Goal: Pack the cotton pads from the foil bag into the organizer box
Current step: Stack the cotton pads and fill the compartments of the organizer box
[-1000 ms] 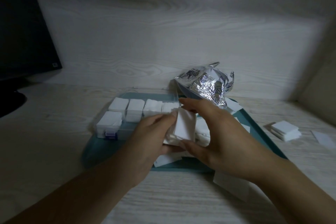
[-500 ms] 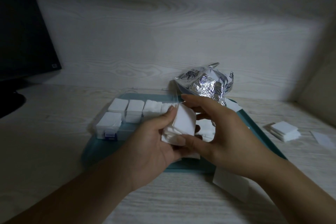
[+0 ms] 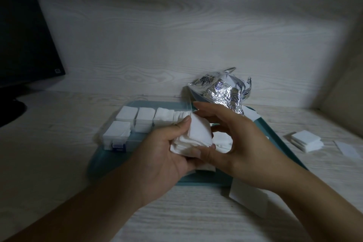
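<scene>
While crinkled foil bag (image 3: 220, 89) sits behind, both hands pinch soft square cotton pads (image 3: 196, 135).

Both hands (image 3: 169, 155) (image 3: 241, 151) hold a pad stack (image 3: 193, 139) above the teal tray (image 3: 102, 161).

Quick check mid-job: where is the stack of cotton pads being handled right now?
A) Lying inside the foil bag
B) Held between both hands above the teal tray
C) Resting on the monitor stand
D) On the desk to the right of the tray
B: the stack of cotton pads is gripped by the left hand and steadied by the right hand, over the teal tray, in front of the foil bag.
</scene>
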